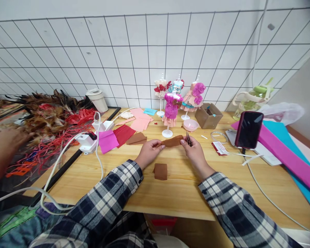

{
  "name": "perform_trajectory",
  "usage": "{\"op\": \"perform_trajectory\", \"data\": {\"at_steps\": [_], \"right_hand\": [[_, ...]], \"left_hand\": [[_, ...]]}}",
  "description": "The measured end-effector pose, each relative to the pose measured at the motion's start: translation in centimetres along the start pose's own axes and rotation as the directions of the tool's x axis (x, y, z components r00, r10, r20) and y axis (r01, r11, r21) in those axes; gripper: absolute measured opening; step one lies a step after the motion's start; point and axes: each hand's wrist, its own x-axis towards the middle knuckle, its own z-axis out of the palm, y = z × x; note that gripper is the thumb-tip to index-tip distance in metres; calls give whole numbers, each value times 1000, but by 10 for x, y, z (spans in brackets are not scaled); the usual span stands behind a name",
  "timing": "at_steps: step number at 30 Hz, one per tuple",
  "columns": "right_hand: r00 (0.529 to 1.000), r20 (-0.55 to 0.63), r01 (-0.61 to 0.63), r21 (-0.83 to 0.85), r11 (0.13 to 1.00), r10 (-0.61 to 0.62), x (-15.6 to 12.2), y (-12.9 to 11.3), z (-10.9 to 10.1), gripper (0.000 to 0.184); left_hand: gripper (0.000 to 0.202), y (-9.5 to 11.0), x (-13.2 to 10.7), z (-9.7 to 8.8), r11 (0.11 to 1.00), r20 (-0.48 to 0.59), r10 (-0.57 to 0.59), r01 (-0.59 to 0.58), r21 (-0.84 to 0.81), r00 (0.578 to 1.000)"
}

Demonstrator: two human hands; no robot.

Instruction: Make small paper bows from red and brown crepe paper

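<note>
A strip of brown crepe paper (pixel 172 141) is held over the wooden table (pixel 186 196) between both hands. My left hand (pixel 148 153) pinches its left end. My right hand (pixel 193 148) pinches its right end and also grips a small pair of scissors (pixel 188 138), tips pointing up. A folded brown paper piece (pixel 160 171) lies on the table just below the hands. Another brown piece (pixel 136 138) lies to the left beside red (pixel 124 133) and magenta (pixel 107 141) sheets.
Small mannequins in paper dresses (pixel 172 110) stand behind, with a pink bowl (pixel 190 124) and a cardboard box (pixel 208 116). A phone on a stand (pixel 248 130) and paper rolls (pixel 286 155) are at the right. White chargers and cables (pixel 86 142), feathers (pixel 46 117) and another person's hand (pixel 5 141) are at the left.
</note>
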Motion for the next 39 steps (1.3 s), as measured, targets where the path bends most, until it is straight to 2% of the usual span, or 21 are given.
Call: {"op": "perform_trajectory", "data": {"at_steps": [3,5,7,9,11,13,17,21,24,30,34,36,39], "right_hand": [[1000,-6,13,-44,999,-13,0,1,-1,33],[1000,2,16,-60,998,-16,0,2,0,33],[999,22,27,-38,999,-26,-1,4,3,34],[998,57,36,17,999,-37,-4,4,7,33],[995,93,22,76,997,-30,-6,3,11,32],[992,128,-12,112,994,-3,-9,2,14,30],[982,181,-71,125,990,48,-11,-1,16,27],[976,216,-69,119,991,43,-12,-2,16,26],[965,258,-74,95,993,47,-12,-3,16,27],[954,294,-70,58,996,50,-11,-5,14,28],[943,328,-72,57,996,50,-13,-7,15,28],[945,322,-73,63,995,49,-13,-9,15,29],[966,247,-99,80,992,77,-11,-9,12,30]], "left_hand": [[23,7,-5,-2,987,24,154,-155,43,988],[25,11,-9,-2,976,62,211,-207,-71,976],[32,12,-11,0,942,114,176,-134,-308,978],[42,11,-11,4,849,185,74,36,-527,980],[43,9,-9,7,784,237,-21,163,-599,971],[40,7,-8,9,812,234,-48,174,-557,971],[49,4,-6,11,882,188,7,83,-464,982],[35,-6,-2,12,889,114,-105,144,-435,988],[33,-12,0,10,891,64,-126,141,-431,990],[33,-2,-4,6,864,127,-117,164,-475,985],[33,0,-4,8,945,65,-85,101,-311,994],[34,-3,-2,9,958,40,-92,100,-268,995],[34,-7,1,8,939,35,-102,108,-328,994]]}}
